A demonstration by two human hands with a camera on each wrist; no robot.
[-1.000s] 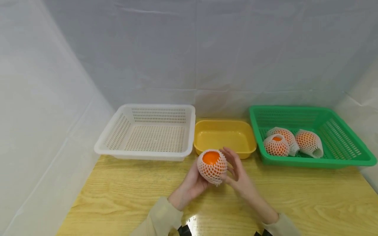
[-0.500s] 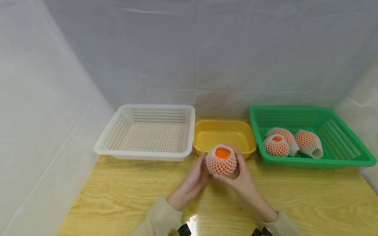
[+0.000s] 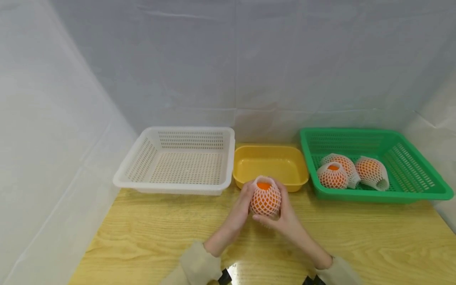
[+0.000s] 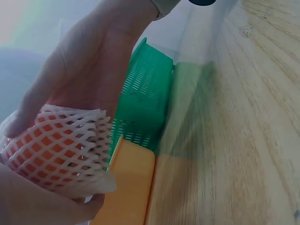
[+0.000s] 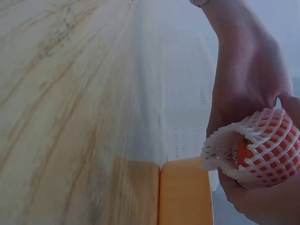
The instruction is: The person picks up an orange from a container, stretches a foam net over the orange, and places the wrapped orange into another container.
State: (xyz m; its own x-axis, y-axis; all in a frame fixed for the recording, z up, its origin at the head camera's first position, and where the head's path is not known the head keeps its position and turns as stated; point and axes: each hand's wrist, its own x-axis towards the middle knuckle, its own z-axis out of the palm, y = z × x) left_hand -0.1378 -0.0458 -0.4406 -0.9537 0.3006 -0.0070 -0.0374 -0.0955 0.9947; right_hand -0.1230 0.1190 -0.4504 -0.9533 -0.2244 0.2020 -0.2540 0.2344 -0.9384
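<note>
In the head view, both hands hold an orange point(image 3: 266, 201) wrapped in a white foam net, close above the table in front of the yellow tub. My left hand point(image 3: 238, 211) lies along its left side. On the other side my right hand point(image 3: 287, 217) grips it, the thumb across the lower front. Bare orange peel shows through the net's upper opening. The right wrist view shows the foam net point(image 5: 276, 145) standing out past the fruit at one end, with a small green stem spot inside. From the left wrist view, the netted orange point(image 4: 51, 147) sits between both palms.
A white slotted basket point(image 3: 228, 180) stands at the back left. The yellow tub point(image 3: 270, 148) is in the middle, close to both baskets. At the right, a green basket point(image 3: 420, 194) holds three netted oranges point(image 3: 370, 170). Wood tabletop point(image 3: 149, 237) extends in front.
The right hand has closed round the netted orange, which shifted right and then slightly back left. The left hand loosened from beneath it and now bears against its left side.
</note>
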